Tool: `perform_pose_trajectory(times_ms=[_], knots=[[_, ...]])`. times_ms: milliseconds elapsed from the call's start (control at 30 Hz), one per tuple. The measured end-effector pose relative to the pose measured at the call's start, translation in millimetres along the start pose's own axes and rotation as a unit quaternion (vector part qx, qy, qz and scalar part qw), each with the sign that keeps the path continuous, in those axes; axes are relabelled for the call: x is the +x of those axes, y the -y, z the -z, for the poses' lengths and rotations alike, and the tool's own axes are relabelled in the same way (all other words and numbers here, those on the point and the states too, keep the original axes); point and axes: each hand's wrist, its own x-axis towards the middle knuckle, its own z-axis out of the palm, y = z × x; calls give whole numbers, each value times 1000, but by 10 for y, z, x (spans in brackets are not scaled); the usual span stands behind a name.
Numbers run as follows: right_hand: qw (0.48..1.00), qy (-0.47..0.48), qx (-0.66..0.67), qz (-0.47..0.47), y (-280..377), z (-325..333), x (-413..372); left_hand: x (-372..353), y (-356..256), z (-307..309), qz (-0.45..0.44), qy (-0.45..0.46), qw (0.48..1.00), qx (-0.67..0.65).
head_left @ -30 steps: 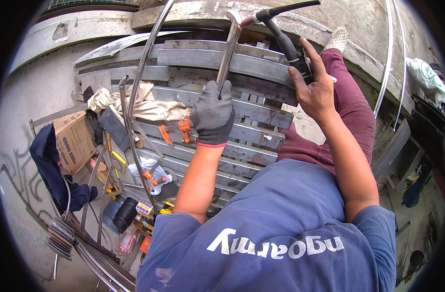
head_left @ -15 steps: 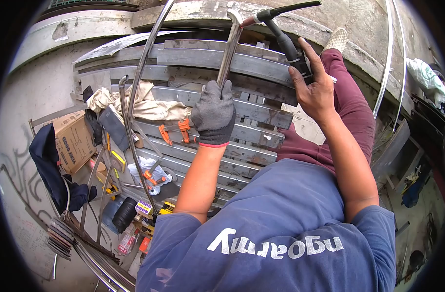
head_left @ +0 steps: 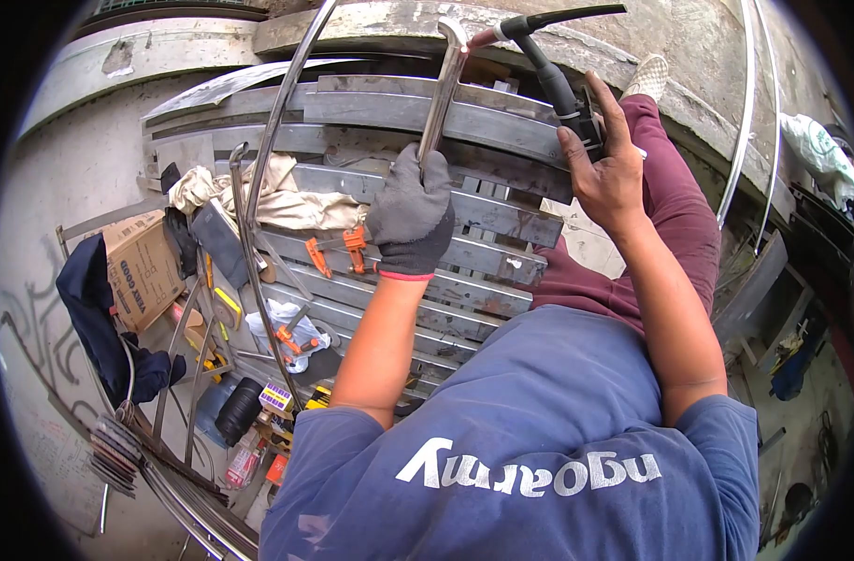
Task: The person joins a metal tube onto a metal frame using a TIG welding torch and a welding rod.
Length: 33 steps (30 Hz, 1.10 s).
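My left hand (head_left: 411, 213), in a grey glove with a red cuff edge, is closed round the lower end of a shiny metal tube (head_left: 439, 105) with a bent top. In my bare right hand (head_left: 610, 168) is a black welding torch (head_left: 555, 86), its handle partly hidden by the palm, with the index finger raised. The torch's pinkish nozzle (head_left: 484, 38) is at the bend of the tube, where a small bright spot shows. Beneath the tube lies a bench of grey metal bars (head_left: 380, 110).
Orange clamps (head_left: 354, 250) and a beige cloth (head_left: 324, 208) lie on the bars left of my left hand. A long bent tube (head_left: 275, 120) rises further left, near a cardboard box (head_left: 144, 271) and scattered tools. Upright tubes (head_left: 740, 122) stand at right.
My gloved left hand has shifted slightly, its fingers rolled round the tube. The torch has moved a little to the right and its handle tilts slightly differently in my right hand.
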Motion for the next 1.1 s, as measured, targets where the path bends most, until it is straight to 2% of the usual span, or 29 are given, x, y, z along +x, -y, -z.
perform_pose_trajectory(times_ms=[233, 333, 433, 533, 767, 967, 1100], knots=[[1000, 7, -26, -9, 75, 47, 18, 88, 6, 140, 56, 91, 990, -91], [999, 14, -26, -20, 108, 67, 18, 87, -29, 146, 75, 92, 988, -99], [999, 15, -27, -15, 110, 66, 28, 79, -26, 144, 30, 71, 993, -91], [1000, 10, -26, -8, 75, 61, 29, 75, -41, 132, 53, 85, 988, -119], [999, 18, -24, -20, 103, 79, 23, 63, -11, 108, 47, 80, 988, -127], [999, 5, -35, 24, 103, 66, 38, 62, -19, 109, 47, 81, 988, -120], [999, 23, -44, 13, 94, 83, 23, 59, 27, 85, 44, 86, 989, -115]])
